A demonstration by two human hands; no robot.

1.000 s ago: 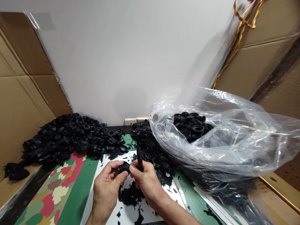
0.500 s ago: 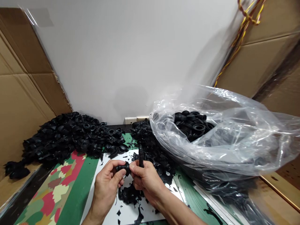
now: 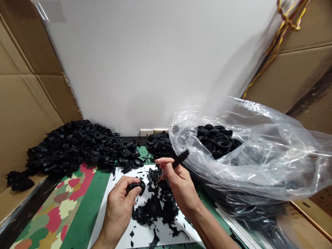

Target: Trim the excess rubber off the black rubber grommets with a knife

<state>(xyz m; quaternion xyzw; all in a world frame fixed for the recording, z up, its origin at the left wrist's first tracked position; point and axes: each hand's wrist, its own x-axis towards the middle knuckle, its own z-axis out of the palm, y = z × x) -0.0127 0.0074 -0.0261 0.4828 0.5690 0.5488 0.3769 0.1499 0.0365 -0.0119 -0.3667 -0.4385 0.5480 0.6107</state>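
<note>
At bottom centre of the frame, the left hand (image 3: 118, 209) is curling around a black ribbed rubber part (image 3: 136, 186), gripping it between thumb and fingers just above the white sheet. The right hand (image 3: 180, 186) is pinching a black-handled knife (image 3: 177, 160) to the right, its handle angling up and right and its thin tip pointing down-left toward the rubber part. The hands are apart, and the tip is near the rubber part but not touching it. Below and between them, black rubber offcuts (image 3: 153, 207) are lying in a heap on the white sheet (image 3: 140, 235), with small scraps scattered around it. Left of the sheet, a camouflage-patterned mat (image 3: 67, 207) with a green stripe is showing. Farther back, a big pile of ribbed rubber parts (image 3: 77, 145) is spreading across the upper left of the table area, and a smaller heap of black scraps (image 3: 159, 145) is sitting at centre. On the right, a clear plastic bag (image 3: 259, 166) is holding more ribbed parts (image 3: 215, 141) — stacked loosely near its mouth. Cardboard sheets (image 3: 28, 103) are lining the left side, more cardboard (image 3: 293, 79) is lining the right, and a white wall (image 3: 145, 62) is rising behind, with twisted yellow-and-brown wires (image 3: 282, 31) hanging at upper right.
</note>
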